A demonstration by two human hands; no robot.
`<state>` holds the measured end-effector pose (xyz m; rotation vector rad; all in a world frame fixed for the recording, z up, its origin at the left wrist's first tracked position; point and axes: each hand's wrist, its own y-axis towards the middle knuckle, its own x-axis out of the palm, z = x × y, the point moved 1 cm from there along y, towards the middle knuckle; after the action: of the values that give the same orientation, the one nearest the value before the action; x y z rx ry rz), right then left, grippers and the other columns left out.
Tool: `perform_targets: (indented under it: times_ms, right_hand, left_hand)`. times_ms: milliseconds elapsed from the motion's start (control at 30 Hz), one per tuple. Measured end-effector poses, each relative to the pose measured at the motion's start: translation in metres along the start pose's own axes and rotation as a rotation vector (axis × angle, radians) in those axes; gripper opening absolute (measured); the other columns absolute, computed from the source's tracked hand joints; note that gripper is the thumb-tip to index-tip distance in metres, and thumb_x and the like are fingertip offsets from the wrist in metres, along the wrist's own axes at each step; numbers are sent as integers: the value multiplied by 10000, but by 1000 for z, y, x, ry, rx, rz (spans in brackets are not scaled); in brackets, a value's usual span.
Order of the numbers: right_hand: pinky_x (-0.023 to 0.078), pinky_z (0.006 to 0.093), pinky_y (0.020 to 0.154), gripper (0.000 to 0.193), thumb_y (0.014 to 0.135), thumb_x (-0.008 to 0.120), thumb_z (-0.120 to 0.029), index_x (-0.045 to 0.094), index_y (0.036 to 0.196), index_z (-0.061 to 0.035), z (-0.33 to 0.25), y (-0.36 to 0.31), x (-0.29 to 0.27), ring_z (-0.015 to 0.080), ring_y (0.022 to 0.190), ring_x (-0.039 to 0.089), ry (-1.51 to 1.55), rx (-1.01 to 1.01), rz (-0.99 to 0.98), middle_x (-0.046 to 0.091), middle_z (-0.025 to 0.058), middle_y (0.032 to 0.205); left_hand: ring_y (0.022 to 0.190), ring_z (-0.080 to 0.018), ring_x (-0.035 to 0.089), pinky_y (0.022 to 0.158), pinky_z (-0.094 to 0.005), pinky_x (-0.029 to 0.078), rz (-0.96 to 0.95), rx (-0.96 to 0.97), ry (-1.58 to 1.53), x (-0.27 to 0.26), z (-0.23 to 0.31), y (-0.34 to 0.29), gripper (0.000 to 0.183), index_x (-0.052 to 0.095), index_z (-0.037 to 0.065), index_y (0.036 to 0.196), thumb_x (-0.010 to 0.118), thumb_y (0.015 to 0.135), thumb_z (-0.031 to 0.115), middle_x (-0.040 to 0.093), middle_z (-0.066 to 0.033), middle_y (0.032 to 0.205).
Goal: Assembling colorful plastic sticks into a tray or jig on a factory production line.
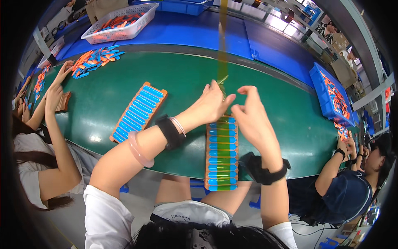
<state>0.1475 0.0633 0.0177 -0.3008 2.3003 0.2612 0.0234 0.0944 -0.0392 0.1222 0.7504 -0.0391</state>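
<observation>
In front of me a brown slotted tray (pixel 207 159) holds a row of blue, round-ended strips (pixel 213 160). Down its middle runs yellow, see-through tape (pixel 224 174). More of this tape hangs from above and reaches down to my left hand (pixel 212 103), bunching up beside its fingers. My left hand is closed on the tape at the tray's far end. Just to its right is my right hand (pixel 253 118), thumb and forefinger apart and nothing visible between them; its other fingers are partly hidden.
Left of my forearm lies a second brown tray (pixel 163 94) of blue strips, without tape. A loose orange and blue pile (pixel 93 62) sits farther left, near a co-worker's hands (pixel 56 89). A white basket (pixel 120 27) and a blue crate (pixel 331 95) hold similar pieces.
</observation>
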Motion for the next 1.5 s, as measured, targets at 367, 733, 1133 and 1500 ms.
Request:
perform_targets:
  times_ms: [367, 733, 1133, 1500]
  right_hand:
    - [401, 392, 824, 463, 784, 499, -131, 308, 1169, 41, 43, -42, -27, 387, 1027, 425, -31, 67, -99, 370, 223, 1175]
    - [328, 564, 832, 846, 645, 644, -255, 184, 1306, 2, 14, -33, 28, 400, 1161, 268, -617, -43, -371, 147, 207, 1351]
    - [402, 420, 793, 605, 670, 579, -54, 368, 1233, -119, 97, 25, -39, 332, 960, 461, -896, -222, 55, 425, 158, 1107]
    - [426, 297, 673, 322, 765, 603, -284, 562, 872, 17, 24, 16, 26, 142, 783, 518, 258, 77, -559, 573, 91, 846]
  left_hand:
    - [918, -188, 525, 805, -345, 415, -328, -125, -1267, -59, 53, -18, 304, 506, 53, 1011, 500, 838, 303, 549, -86, 1012]
    - [1183, -258, 345, 980, -349, 267, 64, -18, -925, -82, 6, -147, 557, 174, 11, 1306, 457, 833, 87, 246, -151, 1333]
    - [1298, -260, 89, 1033, -411, 103, 154, -109, 143, -150, -108, -201, 784, 376, 67, 1243, 732, 568, 250, 233, -94, 1371]
    - [1231, -263, 284, 1020, -444, 96, 224, 0, 255, -107, -83, -184, 540, 531, 86, 1098, 710, 603, 205, 411, -90, 1263]
